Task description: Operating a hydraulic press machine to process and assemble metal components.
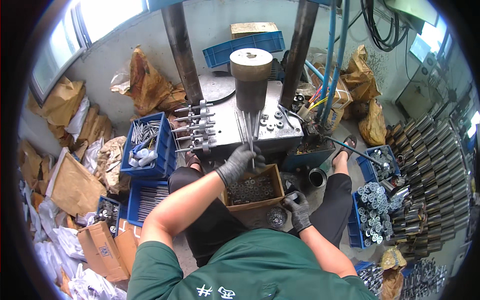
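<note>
A thin metal rod point(251, 142) is held upright in the left hand point(239, 162), which is closed around its lower end, just above the cardboard box point(276, 176) of metal rings. The rod looks hard, stiff and smooth, so it may slip in a glove. It is best gripped low down. The right hand point(299, 210) is closed on a small dark part by the box corner.

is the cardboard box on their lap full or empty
Partly full. The open cardboard box holds a layer of small metal rings across its bottom, with bare wall above them. The left hand grips thin metal rods above it.
</note>
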